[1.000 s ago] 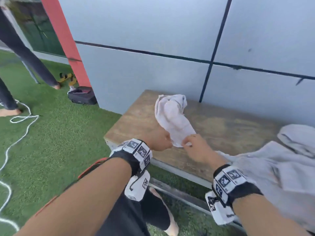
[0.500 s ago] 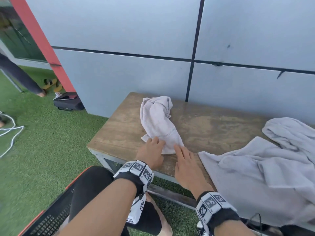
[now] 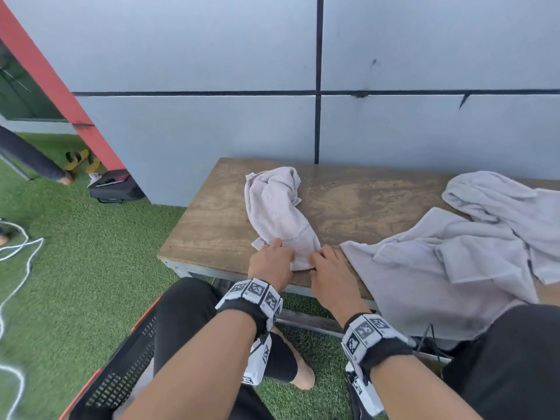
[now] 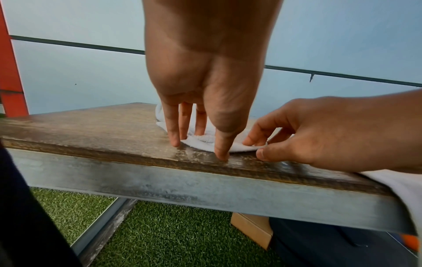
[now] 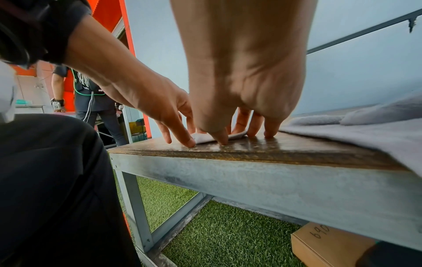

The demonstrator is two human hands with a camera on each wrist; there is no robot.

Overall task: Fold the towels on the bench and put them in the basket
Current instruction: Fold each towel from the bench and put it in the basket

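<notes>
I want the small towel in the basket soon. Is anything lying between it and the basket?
Only the person's own bent leg. The small towel lies on the bench under both hands; the basket stands on the grass below, left of that leg.

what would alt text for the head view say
Both hands, left and right, press the near end of a crumpled small towel on a wooden bench. A larger towel lies rumpled to the right, and a black basket sits on the grass at lower left.
</notes>
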